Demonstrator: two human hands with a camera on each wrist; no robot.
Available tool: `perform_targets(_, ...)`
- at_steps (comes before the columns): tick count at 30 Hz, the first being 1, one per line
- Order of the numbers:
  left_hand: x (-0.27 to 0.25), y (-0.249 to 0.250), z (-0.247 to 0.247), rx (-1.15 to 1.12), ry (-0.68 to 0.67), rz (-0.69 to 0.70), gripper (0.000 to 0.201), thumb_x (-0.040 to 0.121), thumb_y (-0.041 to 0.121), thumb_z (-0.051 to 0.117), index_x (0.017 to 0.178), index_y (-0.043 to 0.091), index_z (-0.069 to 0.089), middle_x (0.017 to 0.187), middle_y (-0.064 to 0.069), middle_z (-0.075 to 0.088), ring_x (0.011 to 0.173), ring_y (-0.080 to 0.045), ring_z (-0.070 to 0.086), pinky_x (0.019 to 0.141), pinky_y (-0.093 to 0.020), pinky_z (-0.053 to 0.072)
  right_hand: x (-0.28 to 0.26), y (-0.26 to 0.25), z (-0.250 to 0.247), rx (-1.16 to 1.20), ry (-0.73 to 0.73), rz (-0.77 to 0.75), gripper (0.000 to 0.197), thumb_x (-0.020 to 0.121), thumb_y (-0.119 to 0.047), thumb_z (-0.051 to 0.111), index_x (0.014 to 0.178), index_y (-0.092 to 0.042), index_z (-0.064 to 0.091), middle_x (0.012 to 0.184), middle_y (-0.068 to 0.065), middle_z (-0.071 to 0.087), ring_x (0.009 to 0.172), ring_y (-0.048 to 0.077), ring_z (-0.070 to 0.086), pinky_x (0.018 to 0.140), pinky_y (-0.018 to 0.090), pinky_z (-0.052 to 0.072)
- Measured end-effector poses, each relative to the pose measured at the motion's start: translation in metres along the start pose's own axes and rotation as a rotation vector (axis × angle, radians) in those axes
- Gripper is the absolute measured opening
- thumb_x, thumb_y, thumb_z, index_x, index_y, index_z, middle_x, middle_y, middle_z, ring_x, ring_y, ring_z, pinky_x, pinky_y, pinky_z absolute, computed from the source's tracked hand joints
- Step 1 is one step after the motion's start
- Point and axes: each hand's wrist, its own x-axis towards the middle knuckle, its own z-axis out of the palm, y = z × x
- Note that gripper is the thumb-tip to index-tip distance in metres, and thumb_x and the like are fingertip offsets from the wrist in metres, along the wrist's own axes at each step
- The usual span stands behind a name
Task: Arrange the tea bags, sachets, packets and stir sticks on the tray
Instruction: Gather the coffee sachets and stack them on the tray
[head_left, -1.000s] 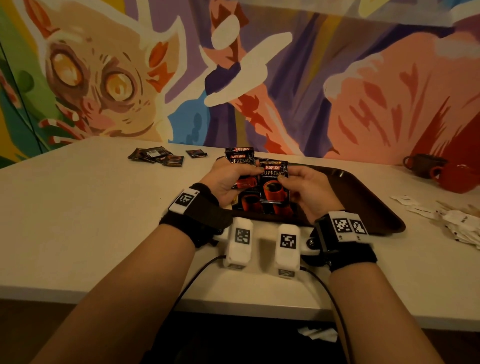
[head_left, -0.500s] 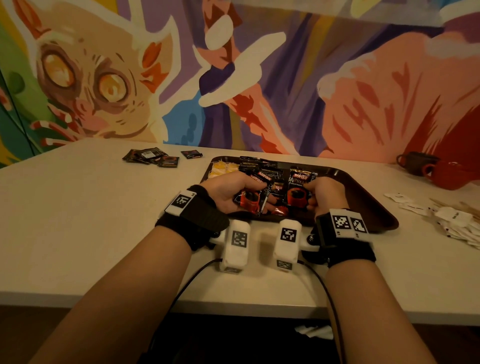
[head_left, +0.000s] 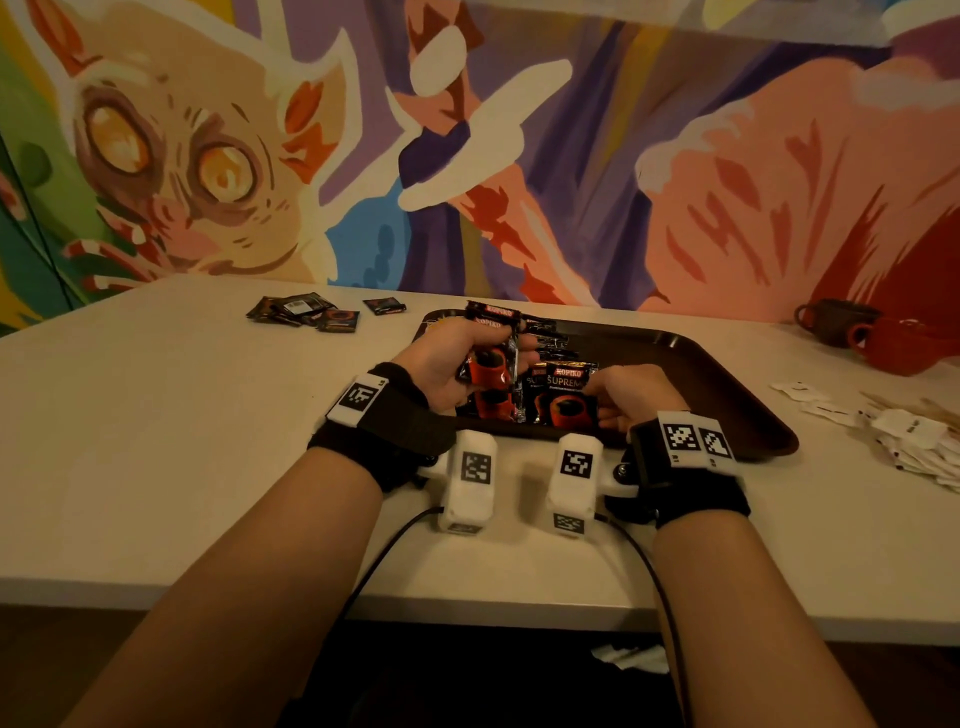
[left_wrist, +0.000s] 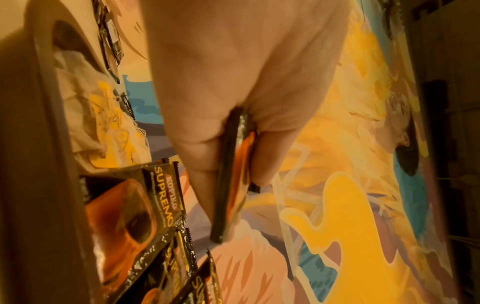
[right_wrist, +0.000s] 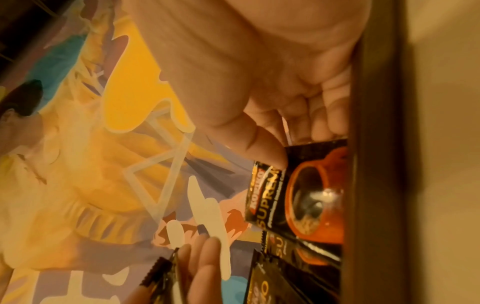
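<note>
My left hand (head_left: 498, 347) grips a small stack of black-and-red Kopiko coffee packets (head_left: 488, 375), lifted above the near left of the brown tray (head_left: 727, 374). In the left wrist view the stack (left_wrist: 228, 195) shows edge-on between thumb and fingers. My right hand (head_left: 605, 401) is low at the tray's front, where it pinches the corner of a coffee packet (head_left: 561, 400) lying there; the right wrist view shows the thumb on that packet (right_wrist: 311, 195). More packets (left_wrist: 145, 205) overlap on the tray. Yellow-and-white tea bags (left_wrist: 103, 123) lie at its far left corner.
Dark sachets (head_left: 306, 314) lie on the table left of the tray. White sachets (head_left: 909, 436) and wooden stir sticks (head_left: 930, 408) are spread to the right. A brown mug (head_left: 831, 322) and a red mug (head_left: 904, 348) stand at the far right, against the painted wall.
My left hand has lifted its packets off the tray. The right hand has stayed low at the tray's front with its packet.
</note>
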Motion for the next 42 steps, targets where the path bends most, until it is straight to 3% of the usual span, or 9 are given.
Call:
perform_targets(3,0.002,0.0,0.0,-0.067,0.034,0.048,0.022,0.096,0.003,0.045,0.114,-0.002,0.055,0.095,-0.014,0.067,0.094,-0.026,0.066,0.078,-0.032,0.057,-0.001,0.0,0.002,-0.014,-0.023,-0.022,0.024,0.087,-0.003,0.06,0.11,0.004,0.058,0.077,0.01,0.055,0.066,0.018,0.054,0.061,0.025,0.047)
perform_targets(10,0.004,-0.001,-0.004,0.001,0.043,0.053,0.014,0.095,0.005,0.049,0.102,0.001,0.059,0.093,-0.014,0.065,0.086,-0.02,0.064,0.09,-0.033,0.05,0.0,0.003,0.004,0.03,-0.032,-0.065,0.022,0.086,-0.002,0.062,0.107,-0.001,0.062,0.079,0.007,0.055,0.068,0.014,0.051,0.063,0.023,0.045)
perform_targets(18,0.007,-0.002,-0.008,0.087,0.106,0.103,0.036,0.084,0.006,0.065,0.12,0.004,0.059,0.108,-0.015,0.069,0.096,-0.026,0.067,0.082,-0.04,0.055,0.005,0.007,0.004,0.226,0.04,-0.2,0.02,0.086,-0.01,0.063,0.106,-0.009,0.063,0.086,0.002,0.06,0.072,0.011,0.052,0.061,0.023,0.045)
perform_targets(24,0.009,-0.006,-0.008,0.164,0.065,0.164,0.007,0.087,0.007,0.063,0.093,0.01,0.065,0.073,-0.001,0.072,0.069,-0.013,0.069,0.066,-0.031,0.053,-0.015,-0.001,0.018,0.327,-0.199,-0.358,0.009,0.087,-0.021,0.065,0.088,-0.012,0.065,0.072,0.001,0.065,0.057,0.008,0.054,0.053,0.02,0.041)
perform_targets(29,0.009,-0.007,-0.009,0.183,0.059,0.201,0.014,0.085,0.006,0.065,0.1,0.008,0.066,0.09,-0.009,0.07,0.084,-0.021,0.067,0.076,-0.034,0.055,-0.021,-0.003,0.025,0.318,-0.341,-0.447,0.003,0.086,-0.012,0.064,0.088,-0.013,0.064,0.057,-0.006,0.065,0.053,0.008,0.058,0.051,0.019,0.044)
perform_targets(32,0.004,-0.007,-0.004,0.195,0.012,0.175,0.013,0.088,0.007,0.062,0.1,0.008,0.066,0.085,-0.008,0.072,0.079,-0.02,0.068,0.067,-0.03,0.058,-0.018,-0.002,0.026,0.298,-0.315,-0.488,0.008,0.084,-0.008,0.066,0.088,-0.015,0.065,0.066,-0.005,0.067,0.057,0.007,0.059,0.048,0.019,0.042)
perform_targets(34,0.003,-0.005,-0.001,0.198,-0.013,0.158,0.015,0.089,0.019,0.061,0.1,0.009,0.065,0.087,-0.007,0.073,0.081,-0.02,0.069,0.074,-0.032,0.058,-0.016,-0.002,0.025,0.304,-0.291,-0.479,0.01,0.085,-0.005,0.065,0.084,-0.015,0.064,0.064,-0.006,0.067,0.054,0.004,0.058,0.046,0.018,0.04)
perform_targets(38,0.003,-0.002,-0.001,0.088,-0.024,0.073,0.057,0.081,0.05,0.056,0.121,0.009,0.059,0.116,-0.016,0.067,0.108,-0.029,0.064,0.096,-0.042,0.049,-0.013,-0.001,0.02,0.363,-0.229,-0.422,0.012,0.084,-0.003,0.063,0.079,-0.013,0.064,0.063,-0.002,0.062,0.051,0.006,0.049,0.046,0.018,0.036)
perform_targets(42,0.004,-0.003,-0.003,0.097,0.034,0.04,0.014,0.098,0.014,0.048,0.105,0.007,0.058,0.095,-0.011,0.068,0.081,-0.019,0.067,0.07,-0.029,0.057,-0.002,0.001,0.012,0.35,-0.106,-0.337,0.01,0.084,-0.004,0.063,0.081,-0.013,0.062,0.069,0.001,0.057,0.055,0.008,0.045,0.048,0.02,0.035)
